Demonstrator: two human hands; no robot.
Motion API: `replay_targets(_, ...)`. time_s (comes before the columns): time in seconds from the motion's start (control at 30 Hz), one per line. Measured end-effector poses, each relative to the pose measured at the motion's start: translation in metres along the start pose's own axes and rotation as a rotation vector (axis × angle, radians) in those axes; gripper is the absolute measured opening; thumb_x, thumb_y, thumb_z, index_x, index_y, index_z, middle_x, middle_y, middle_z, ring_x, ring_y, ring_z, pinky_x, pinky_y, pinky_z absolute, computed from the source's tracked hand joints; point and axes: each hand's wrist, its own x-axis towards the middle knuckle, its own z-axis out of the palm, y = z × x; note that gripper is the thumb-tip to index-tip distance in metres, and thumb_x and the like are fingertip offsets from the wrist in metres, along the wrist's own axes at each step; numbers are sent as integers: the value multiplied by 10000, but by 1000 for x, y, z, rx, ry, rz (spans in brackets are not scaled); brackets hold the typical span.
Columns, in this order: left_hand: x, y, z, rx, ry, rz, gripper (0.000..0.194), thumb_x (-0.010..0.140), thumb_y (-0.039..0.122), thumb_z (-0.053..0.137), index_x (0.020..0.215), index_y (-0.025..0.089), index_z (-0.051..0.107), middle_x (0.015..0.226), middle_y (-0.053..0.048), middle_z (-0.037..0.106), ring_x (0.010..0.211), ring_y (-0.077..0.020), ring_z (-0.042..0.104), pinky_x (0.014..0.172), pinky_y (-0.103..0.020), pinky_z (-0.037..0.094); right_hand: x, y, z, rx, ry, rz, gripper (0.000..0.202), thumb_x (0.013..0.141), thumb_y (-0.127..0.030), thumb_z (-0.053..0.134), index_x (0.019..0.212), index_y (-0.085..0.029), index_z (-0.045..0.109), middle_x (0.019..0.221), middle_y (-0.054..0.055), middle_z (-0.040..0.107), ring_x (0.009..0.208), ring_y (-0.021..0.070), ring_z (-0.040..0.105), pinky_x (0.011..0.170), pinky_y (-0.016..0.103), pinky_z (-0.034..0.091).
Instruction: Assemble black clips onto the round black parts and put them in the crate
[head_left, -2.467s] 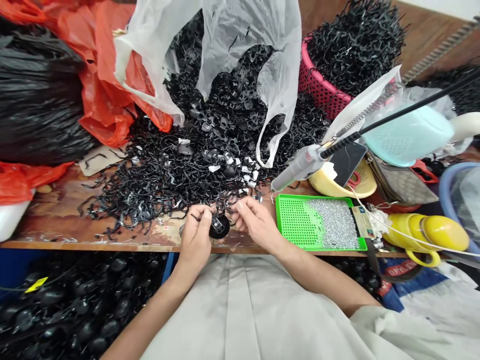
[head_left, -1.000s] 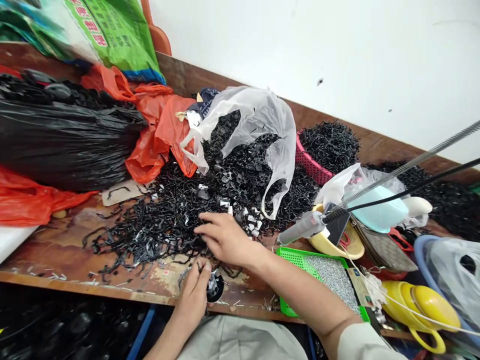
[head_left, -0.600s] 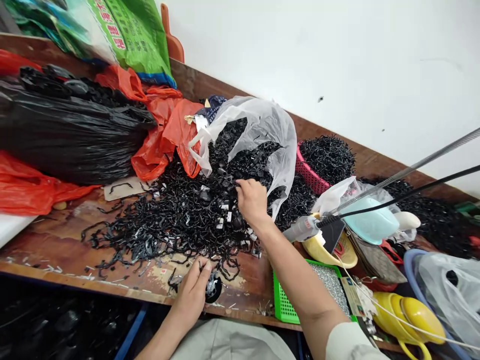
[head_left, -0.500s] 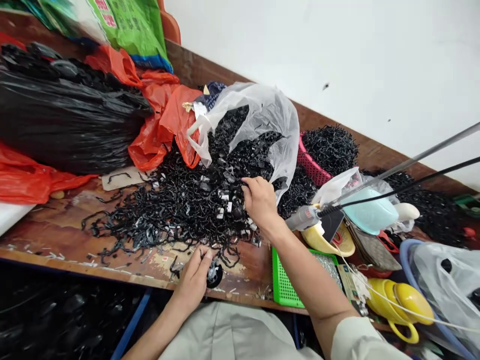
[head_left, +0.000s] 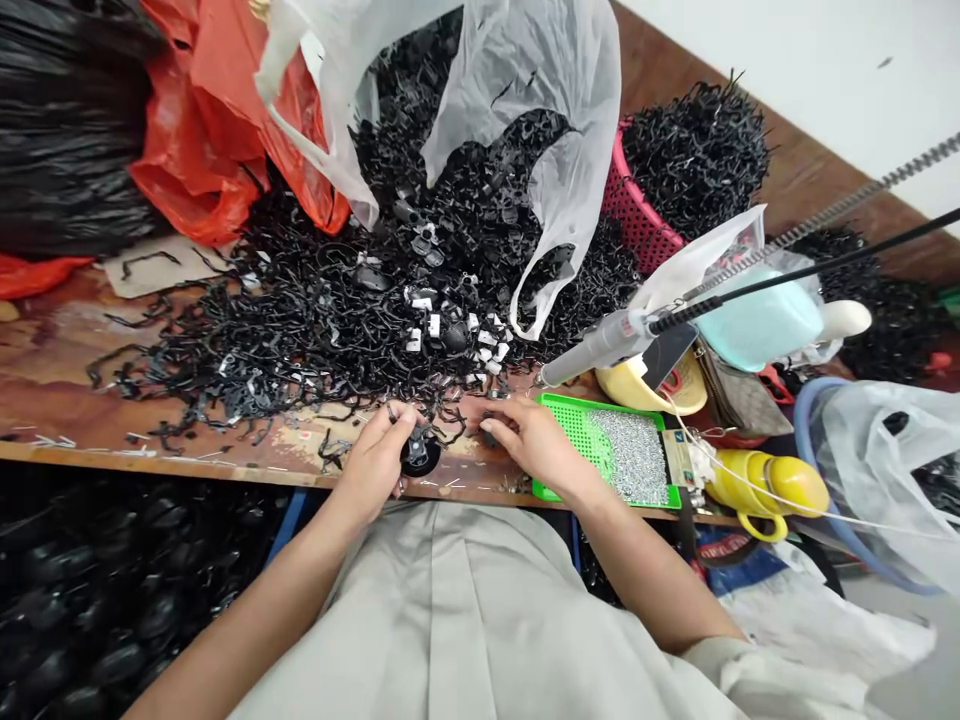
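My left hand (head_left: 379,448) is closed on a round black plastic part (head_left: 420,457) with grey pieces on top, held close to the table's front edge. A few inches to the right, my right hand (head_left: 529,440) is curled around a small dark piece (head_left: 489,428), mostly covered by its fingers. Just beyond both hands lies a heap of black wiggly plastic strips (head_left: 322,310). Several small white blocks (head_left: 435,325) sit on that heap. Beside my right hand is a green tray (head_left: 574,425) holding small silvery bits (head_left: 634,455).
A grey electric screwdriver (head_left: 600,345) hangs over the table on a coiled cable. Behind are a white plastic bag (head_left: 577,60), red bags (head_left: 217,110) and a pink basket (head_left: 637,200) of black strips. A yellow cup (head_left: 739,485) stands right. Dark parts fill containers below left.
My right hand has come back from the heap toward my left hand, with a small dark piece in its fingers. My left hand still holds the round part. The view has tilted downward.
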Motion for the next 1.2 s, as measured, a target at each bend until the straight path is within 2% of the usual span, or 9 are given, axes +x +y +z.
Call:
replay_targets(0.1,0,8,2,-73,11,-31,258,822,488,559,868,237,530,665,39,498,402,-94,457,269,-162,247,-1,-1,-5,254,-8,69,218,902,-351,573,1020,-198,674,789,13,677,662,136,580,644,260,461)
replay_targets(0.23,0,18,-1,-149,53,-48,251,807,472,582,874,237,526,639,37,508,396,-98,466,260,-156,246,5,-3,-8,480,-65,87,240,867,-412,614,917,-179,647,798,5,643,672,119,562,633,238,455)
replay_targets(0.37,0,26,-2,-149,87,3,222,824,451,566,863,236,527,561,43,477,370,-105,451,257,-160,255,12,-2,0,368,-87,92,215,871,-375,608,853,-166,656,737,-7,605,627,108,518,606,233,430)
replay_targets(0.47,1,26,-3,-148,80,17,205,825,431,569,860,233,527,572,41,490,360,-97,441,254,-160,248,12,2,4,337,-61,93,266,917,-347,545,1101,-178,635,785,5,635,670,128,560,658,261,469)
replay_targets(0.57,2,21,-3,-138,55,4,221,821,437,580,871,227,532,654,26,552,359,-82,434,251,-165,256,7,5,2,12,36,59,409,897,-272,582,1296,-192,547,1001,80,654,848,190,608,823,351,484)
replay_targets(0.7,4,15,-4,-108,71,15,232,822,446,580,883,226,541,651,27,563,358,-87,442,246,-172,268,-2,3,-7,-269,50,-9,372,910,-322,576,1261,-199,581,1106,127,612,1032,254,577,916,399,455)
replay_targets(0.9,3,15,-2,-104,87,-3,296,816,501,573,890,214,576,665,14,573,369,-96,470,247,-188,269,4,-1,-4,-456,2,-16,462,853,-460,642,1224,-187,605,1052,146,646,1044,316,568,902,469,422)
replay_targets(1.07,-2,15,5,-195,-54,-95,469,846,636,475,931,194,610,573,-2,558,397,-132,504,287,-211,316,10,3,3,-377,-27,-2,490,808,-387,698,1237,-176,590,1059,130,667,1000,286,596,889,440,428)
replay_targets(1.2,-3,11,7,-266,-146,-128,560,847,700,405,975,195,609,607,-14,586,425,-147,538,307,-230,356,1,-8,-9,-129,118,-24,491,789,-424,711,1213,-201,604,949,66,648,849,215,599,776,361,463)
